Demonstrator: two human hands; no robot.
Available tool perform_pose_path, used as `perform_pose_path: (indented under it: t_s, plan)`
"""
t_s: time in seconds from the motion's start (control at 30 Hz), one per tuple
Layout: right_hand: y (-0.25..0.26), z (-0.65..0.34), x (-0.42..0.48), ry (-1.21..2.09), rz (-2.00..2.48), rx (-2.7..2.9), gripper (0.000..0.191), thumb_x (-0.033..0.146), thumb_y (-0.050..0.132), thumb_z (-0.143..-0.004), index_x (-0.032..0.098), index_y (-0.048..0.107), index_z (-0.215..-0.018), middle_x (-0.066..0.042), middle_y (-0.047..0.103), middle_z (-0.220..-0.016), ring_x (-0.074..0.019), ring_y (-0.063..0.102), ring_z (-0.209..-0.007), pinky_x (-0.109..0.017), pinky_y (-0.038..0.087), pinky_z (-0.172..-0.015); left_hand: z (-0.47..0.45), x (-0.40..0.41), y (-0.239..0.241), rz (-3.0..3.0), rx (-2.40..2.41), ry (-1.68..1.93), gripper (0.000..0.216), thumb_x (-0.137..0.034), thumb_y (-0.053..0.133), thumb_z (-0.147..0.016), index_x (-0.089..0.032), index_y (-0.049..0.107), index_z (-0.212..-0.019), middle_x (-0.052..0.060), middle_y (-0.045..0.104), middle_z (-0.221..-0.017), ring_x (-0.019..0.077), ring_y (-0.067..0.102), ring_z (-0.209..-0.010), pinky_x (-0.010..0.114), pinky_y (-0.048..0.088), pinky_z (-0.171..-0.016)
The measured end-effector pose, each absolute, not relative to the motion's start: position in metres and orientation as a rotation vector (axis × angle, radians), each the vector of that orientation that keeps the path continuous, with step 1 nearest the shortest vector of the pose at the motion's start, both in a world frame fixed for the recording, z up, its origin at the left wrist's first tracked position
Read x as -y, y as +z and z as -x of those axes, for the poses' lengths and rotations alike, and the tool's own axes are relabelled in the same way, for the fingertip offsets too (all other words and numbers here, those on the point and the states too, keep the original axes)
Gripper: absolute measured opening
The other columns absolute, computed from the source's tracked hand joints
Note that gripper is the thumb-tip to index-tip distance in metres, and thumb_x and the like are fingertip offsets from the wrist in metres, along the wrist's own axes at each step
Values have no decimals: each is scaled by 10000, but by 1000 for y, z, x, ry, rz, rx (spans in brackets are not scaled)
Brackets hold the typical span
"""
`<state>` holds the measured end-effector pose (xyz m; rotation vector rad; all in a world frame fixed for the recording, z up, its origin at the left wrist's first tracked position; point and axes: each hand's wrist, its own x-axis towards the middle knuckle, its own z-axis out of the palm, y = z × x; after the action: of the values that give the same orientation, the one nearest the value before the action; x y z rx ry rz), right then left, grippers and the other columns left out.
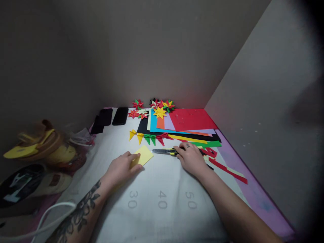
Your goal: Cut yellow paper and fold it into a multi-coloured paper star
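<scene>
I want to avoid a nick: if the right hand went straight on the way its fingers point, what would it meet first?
Beyond the utility knife at the right hand, the yellow paper seems first in line, just off the knife's tip; exact depth is hard to judge.

Yellow square (144,155): paper, smooth, matt. Cutting tool (162,151), right of it: blade of metal appearance; visible handle portion appears plastic. Red sheet (193,118), far right: paper or card, smooth, matt. Star ornaments (160,112), far: folded paper, matt. White table cover (157,175): matt, faintly creased; cloth or paper, cannot determine. Far wall (162,50): smooth, matt.
</scene>
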<state>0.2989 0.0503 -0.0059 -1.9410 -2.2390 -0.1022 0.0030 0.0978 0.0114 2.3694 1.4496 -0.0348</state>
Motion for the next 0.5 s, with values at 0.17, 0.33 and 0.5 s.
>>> perform_pose_path:
  t_s: [0.17,0.33,0.5]
  plan:
    - [-10,-303,-50,-57,1964,2252,313,207,569,-844,215,634,-1150,-99,611,-1065,-259,507,-988,-375,351,-853,-14,-90,11,-2444,-1498,-91,666,-683,463,-770,-214,528,-1237,97,600,-1032,274,583,-894,321,420,-649]
    - [-10,-304,-50,-53,1968,2229,315,189,570,-837,217,639,-1142,-93,622,-1045,-262,513,-982,-376,368,-837,-14,-92,9,-2430,-1489,-89,618,-660,484,-776,-228,525,-1217,82,600,-1016,263,579,-880,316,408,-638]
    - [-11,-302,-48,-61,1893,2241,307,193,574,-834,205,645,-1132,-97,620,-1043,-261,515,-977,-379,375,-838,-14,-91,7,-2436,-1503,-79,592,-641,499,-780,-234,527,-1210,76,602,-1009,261,574,-884,311,400,-635]
